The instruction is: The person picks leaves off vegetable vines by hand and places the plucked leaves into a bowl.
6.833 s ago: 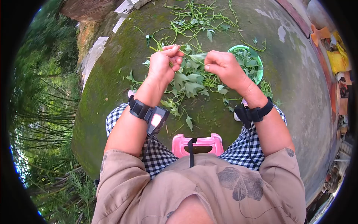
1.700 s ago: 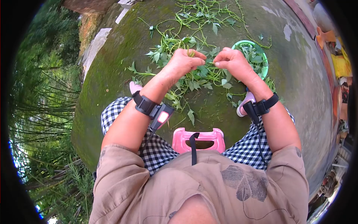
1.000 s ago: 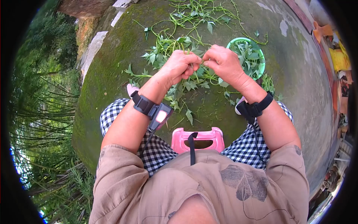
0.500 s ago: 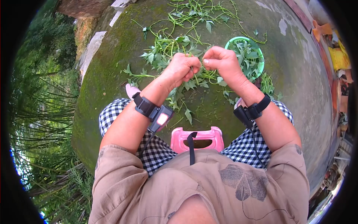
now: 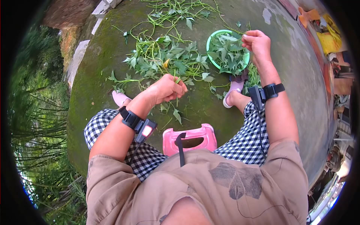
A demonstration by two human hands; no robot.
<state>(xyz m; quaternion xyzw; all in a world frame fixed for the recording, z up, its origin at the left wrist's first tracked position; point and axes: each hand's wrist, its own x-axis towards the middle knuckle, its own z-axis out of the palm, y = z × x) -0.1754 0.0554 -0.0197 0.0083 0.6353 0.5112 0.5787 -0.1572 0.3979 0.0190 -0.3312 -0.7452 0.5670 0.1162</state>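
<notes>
My left hand [image 5: 168,89] is closed around a green vine stem [image 5: 177,78], its tip showing above the fingers. Just beyond it lies a heap of leafy green vines [image 5: 165,58] on the ground. Out to the right, my right hand [image 5: 258,45] is raised beside the rim of a light green basket [image 5: 208,48]. Its thumb and fingertips are pinched together; whatever they hold is too small to make out. Cut green leaves [image 5: 229,52] fill the basket.
Long bare stems [image 5: 176,17] trail over the mossy concrete ground [image 5: 101,67]. A pink plastic stool [image 5: 187,140] stands between my knees. Thin green stalks [image 5: 254,77] lie near my right foot in its pink shoe [image 5: 234,90]. Stone blocks [image 5: 78,60] edge the left side.
My hands were close together over the vines and are now apart. The right one has moved right to the basket, while the left keeps its stem. The view has shifted a little to the right.
</notes>
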